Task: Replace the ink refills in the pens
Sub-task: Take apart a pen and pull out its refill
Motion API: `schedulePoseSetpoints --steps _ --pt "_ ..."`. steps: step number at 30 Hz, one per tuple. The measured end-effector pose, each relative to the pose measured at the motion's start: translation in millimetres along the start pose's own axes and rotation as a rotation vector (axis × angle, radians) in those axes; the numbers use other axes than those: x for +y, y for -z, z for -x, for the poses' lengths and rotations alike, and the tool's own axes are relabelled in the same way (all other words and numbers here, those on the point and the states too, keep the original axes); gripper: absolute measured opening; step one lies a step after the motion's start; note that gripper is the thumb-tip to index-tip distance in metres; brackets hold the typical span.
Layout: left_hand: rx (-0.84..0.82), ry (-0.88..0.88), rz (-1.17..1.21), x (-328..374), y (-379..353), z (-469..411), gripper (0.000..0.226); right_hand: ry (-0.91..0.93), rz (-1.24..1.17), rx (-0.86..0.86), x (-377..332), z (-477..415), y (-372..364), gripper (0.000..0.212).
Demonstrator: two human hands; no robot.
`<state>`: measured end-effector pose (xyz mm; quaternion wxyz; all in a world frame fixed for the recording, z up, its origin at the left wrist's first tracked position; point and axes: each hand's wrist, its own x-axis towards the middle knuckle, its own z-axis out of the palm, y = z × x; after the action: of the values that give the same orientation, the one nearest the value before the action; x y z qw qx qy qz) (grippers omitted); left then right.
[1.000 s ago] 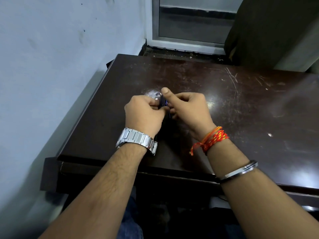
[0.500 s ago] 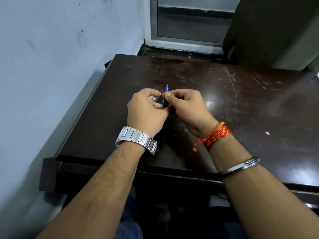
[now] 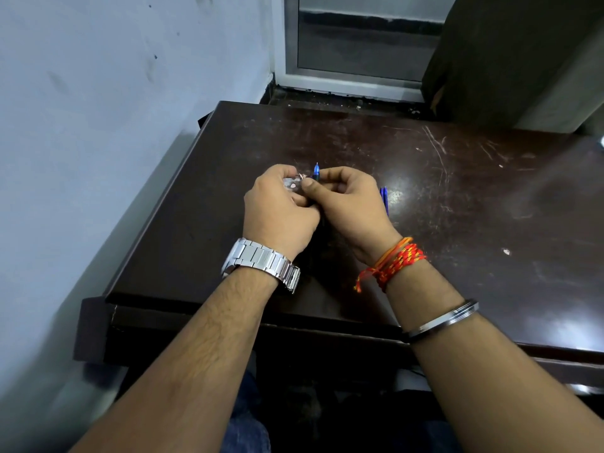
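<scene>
As right hand [image 3: 353, 204] pinches it, pen [image 3: 316, 171] tapers — blue.

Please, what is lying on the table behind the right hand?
Some blue pen parts stick out past the right hand, lying on the dark table. The hand covers their near ends, so I cannot tell whether they are pens or refills, or how many.

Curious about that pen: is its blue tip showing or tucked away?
Showing. The pen is pinched between the left hand and right hand; its blue tip pokes out above them. The barrel is hidden.
</scene>
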<state>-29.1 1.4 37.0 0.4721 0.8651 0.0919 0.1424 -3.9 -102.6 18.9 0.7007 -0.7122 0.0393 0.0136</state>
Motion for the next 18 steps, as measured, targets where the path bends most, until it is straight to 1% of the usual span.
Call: schedulePoseSetpoints --steps 3,4,6,7,9,11,13,15,16,18 --pt "-0.009 0.001 0.001 0.8 -0.1 0.1 0.047 -0.037 -0.083 0.012 -1.7 -3.0 -2.3 0.008" --pt "-0.005 -0.004 -0.006 0.9 0.1 0.0 0.049 -0.035 -0.076 0.022 -1.7 -3.6 -2.8 0.007" --pt "0.0 -0.014 -0.02 1.1 0.1 -0.1 0.048 -0.006 0.0 0.044 -1.2 -1.6 -2.6 0.022" --pt "0.002 -0.017 -0.024 1.2 0.3 -0.2 0.048 0.008 0.012 0.055 -0.9 -0.8 -2.5 0.023" --pt "0.0 -0.019 -0.022 1.6 -0.3 -0.6 0.05 0.005 -0.021 0.082 0.2 -2.0 -1.1 0.015" --pt "-0.004 -0.018 -0.014 1.8 -0.8 -1.1 0.054 -0.026 -0.072 0.088 0.0 -3.8 -0.3 0.014" --pt "-0.006 -0.023 -0.013 1.6 -1.1 -0.8 0.055 -0.023 -0.063 0.076 -1.5 -3.5 0.7 0.011" --pt "-0.001 -0.034 -0.015 1.1 -1.5 -0.4 0.052 -0.019 -0.018 0.058 -0.6 -1.3 1.9 0.028" --pt "0.001 -0.036 -0.012 1.0 -1.8 -0.3 0.05 -0.011 -0.004 0.055 -0.6 -0.1 2.2 0.031" --pt "-0.004 -0.03 -0.004 1.2 -2.7 -0.2 0.052 -0.002 -0.024 0.065 0.2 -1.5 3.5 0.022"
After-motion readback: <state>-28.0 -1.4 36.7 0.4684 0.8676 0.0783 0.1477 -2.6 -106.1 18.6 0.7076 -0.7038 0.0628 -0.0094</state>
